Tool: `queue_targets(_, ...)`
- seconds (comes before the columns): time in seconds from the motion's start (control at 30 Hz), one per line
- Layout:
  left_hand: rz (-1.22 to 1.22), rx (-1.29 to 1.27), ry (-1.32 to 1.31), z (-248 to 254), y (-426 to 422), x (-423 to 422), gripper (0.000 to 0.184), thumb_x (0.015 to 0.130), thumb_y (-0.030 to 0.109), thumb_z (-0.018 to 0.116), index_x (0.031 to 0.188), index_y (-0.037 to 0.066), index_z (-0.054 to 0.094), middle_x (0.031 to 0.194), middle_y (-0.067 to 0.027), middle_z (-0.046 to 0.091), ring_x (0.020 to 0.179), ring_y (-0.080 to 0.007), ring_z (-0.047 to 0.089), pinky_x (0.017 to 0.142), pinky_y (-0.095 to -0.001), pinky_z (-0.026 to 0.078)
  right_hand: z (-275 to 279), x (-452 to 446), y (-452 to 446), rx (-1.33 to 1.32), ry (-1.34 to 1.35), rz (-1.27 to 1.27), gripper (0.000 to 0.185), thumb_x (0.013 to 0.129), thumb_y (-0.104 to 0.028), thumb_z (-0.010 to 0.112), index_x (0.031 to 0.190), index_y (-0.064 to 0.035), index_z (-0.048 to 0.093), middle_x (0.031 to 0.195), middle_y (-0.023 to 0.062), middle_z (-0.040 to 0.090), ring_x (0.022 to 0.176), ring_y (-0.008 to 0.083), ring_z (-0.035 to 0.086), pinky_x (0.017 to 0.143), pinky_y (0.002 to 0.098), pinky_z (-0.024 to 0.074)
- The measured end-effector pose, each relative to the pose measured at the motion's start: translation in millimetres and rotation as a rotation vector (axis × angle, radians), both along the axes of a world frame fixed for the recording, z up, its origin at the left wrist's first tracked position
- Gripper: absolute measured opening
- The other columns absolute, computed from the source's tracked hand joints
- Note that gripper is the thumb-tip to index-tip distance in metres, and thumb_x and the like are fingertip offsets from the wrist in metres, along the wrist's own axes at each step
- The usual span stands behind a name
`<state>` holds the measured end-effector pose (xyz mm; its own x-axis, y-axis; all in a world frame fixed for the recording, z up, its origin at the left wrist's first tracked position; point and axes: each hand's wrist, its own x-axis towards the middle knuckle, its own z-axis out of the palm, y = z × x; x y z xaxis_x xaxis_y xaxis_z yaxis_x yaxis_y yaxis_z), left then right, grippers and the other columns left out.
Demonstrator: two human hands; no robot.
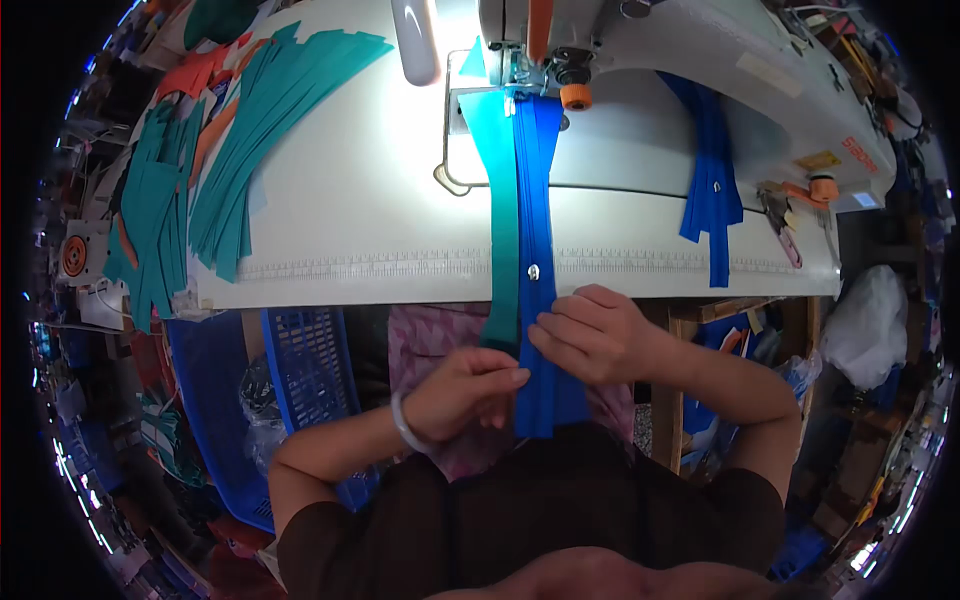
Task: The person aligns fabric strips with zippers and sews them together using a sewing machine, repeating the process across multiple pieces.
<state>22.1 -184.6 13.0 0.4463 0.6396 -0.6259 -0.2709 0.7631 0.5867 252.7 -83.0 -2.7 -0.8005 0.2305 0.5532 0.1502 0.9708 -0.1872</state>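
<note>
A teal fabric strip point(503, 225) and a blue zipper point(537, 215) with a silver pull point(533, 271) run side by side from under the sewing machine's presser foot point(515, 85) over the table's front edge. My left hand point(462, 393), with a pale bangle on the wrist, is closed with thumb and forefinger together at the teal strip's lower end. What lies inside those fingers is partly hidden. To the right, my right hand point(595, 335) has its fingers curled on the edge of the blue zipper, below the table edge. The zipper's tail hangs toward my lap.
Bundles of teal strips point(285, 125) lie on the table's left side. More blue zippers point(711, 165) and small scissors point(783, 230) lie at right, under the machine arm point(760, 70). A printed ruler point(400, 264) runs along the front edge. Blue baskets point(310, 350) stand below left.
</note>
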Motion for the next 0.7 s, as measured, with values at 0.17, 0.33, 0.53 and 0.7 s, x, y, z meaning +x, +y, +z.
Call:
queue_targets(0.17,-0.223,1.608,1.171,3.8,51.5,-29.8,0.026,0.085,0.010,0.074,0.110,0.007,0.072,0.102,-0.0102,0.070,0.086,-0.0230,0.067,0.078,-0.0295,0.054,-3.0,-4.3,-0.3,-0.057,0.051,-0.022,0.006,0.084,-0.007,0.069,0.090,-0.0051,0.068,0.089,0.0071,0.059,0.078,0.0204,0.054,0.069,0.0301,0.0450)
queue_targets(0.33,-0.296,1.871,1.410,-5.8,87.1,-14.9,0.032,0.083,0.008,0.075,0.115,0.007,0.071,0.113,-0.0119,0.071,0.104,-0.0275,0.070,0.091,-0.0354,0.057,8.7,-11.6,-2.0,0.026,-0.087,0.030,0.004,0.080,-0.004,0.068,0.082,-0.0056,0.065,0.081,0.0062,0.053,0.070,0.0191,0.045,0.063,0.0307,0.0410)
queue_targets(0.53,-0.132,1.629,1.008,-10.5,86.3,-20.2,0.030,0.083,0.008,0.075,0.113,0.005,0.072,0.119,-0.0114,0.071,0.112,-0.0291,0.070,0.091,-0.0374,0.060,6.7,-14.0,1.0,0.000,-0.064,0.023,0.006,0.077,-0.003,0.067,0.077,-0.0071,0.062,0.078,0.0065,0.051,0.068,0.0183,0.040,0.062,0.0299,0.0379)
queue_targets(0.7,-0.155,1.830,1.135,-15.6,84.8,-13.9,0.026,0.082,0.005,0.074,0.108,0.002,0.072,0.115,-0.0126,0.070,0.105,-0.0287,0.071,0.086,-0.0359,0.061,8.0,-15.7,1.1,0.050,-0.107,0.031,0.005,0.078,-0.004,0.066,0.076,-0.0075,0.063,0.077,0.0068,0.050,0.069,0.0180,0.040,0.062,0.0291,0.0372)
